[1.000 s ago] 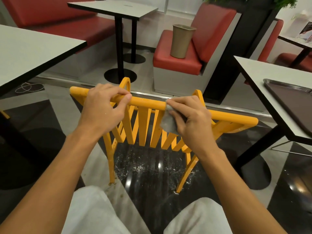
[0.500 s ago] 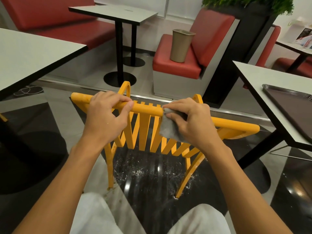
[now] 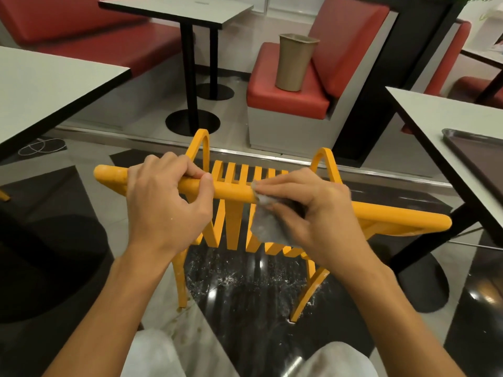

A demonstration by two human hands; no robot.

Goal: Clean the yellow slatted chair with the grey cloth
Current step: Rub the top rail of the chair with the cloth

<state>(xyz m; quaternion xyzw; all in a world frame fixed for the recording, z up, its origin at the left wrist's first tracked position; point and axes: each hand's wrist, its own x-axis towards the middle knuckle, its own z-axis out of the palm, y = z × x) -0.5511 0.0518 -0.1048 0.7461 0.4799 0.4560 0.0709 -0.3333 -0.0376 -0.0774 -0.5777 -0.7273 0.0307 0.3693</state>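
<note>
The yellow slatted chair (image 3: 394, 216) stands in front of me, its top rail running across the middle of the view with slats fanning down below it. My left hand (image 3: 166, 205) is closed around the rail left of centre. My right hand (image 3: 313, 213) presses the grey cloth (image 3: 268, 227) against the rail just right of centre; the cloth hangs down over the slats and is partly hidden under my fingers.
White tables stand at the left (image 3: 49, 91) and right (image 3: 441, 123), the right one bearing a dark tray (image 3: 479, 148). Red benches (image 3: 288, 96) lie beyond, one holding a tan bin (image 3: 295, 62). A pedestal table (image 3: 177, 9) stands behind. My knees are at the bottom.
The view has tipped downward, so the chair sits lower in frame. My right hand with the cloth has shifted slightly left along the rail. My left hand keeps its grip.
</note>
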